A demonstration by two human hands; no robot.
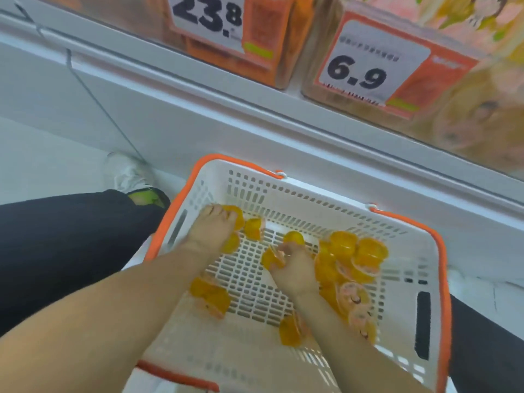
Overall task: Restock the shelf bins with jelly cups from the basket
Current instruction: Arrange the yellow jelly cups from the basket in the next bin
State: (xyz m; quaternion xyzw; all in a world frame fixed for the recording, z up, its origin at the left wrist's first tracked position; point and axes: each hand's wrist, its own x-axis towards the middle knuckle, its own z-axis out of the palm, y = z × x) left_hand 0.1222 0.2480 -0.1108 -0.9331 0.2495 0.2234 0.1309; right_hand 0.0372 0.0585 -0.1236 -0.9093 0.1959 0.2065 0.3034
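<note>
A white basket [300, 194] with an orange rim sits on the floor below the shelf. Several yellow jelly cups [357, 251] with pink lids lie scattered inside, most heaped at the right. My left hand [211, 229] reaches into the far left corner and its fingers curl over jelly cups [235, 215] there. My right hand [292, 265] is in the middle of the basket and grips jelly cups [270, 258], one at its fingertips. Above, a clear shelf bin [467, 114] holds more such cups behind a 6.9 price tag.
A second clear bin [283, 52] with orange packets and a 23.8 tag stands left of the first. The white shelf ledge [198, 103] runs diagonally above the basket. My dark trouser leg [71, 236] and shoe [127, 174] are at the left.
</note>
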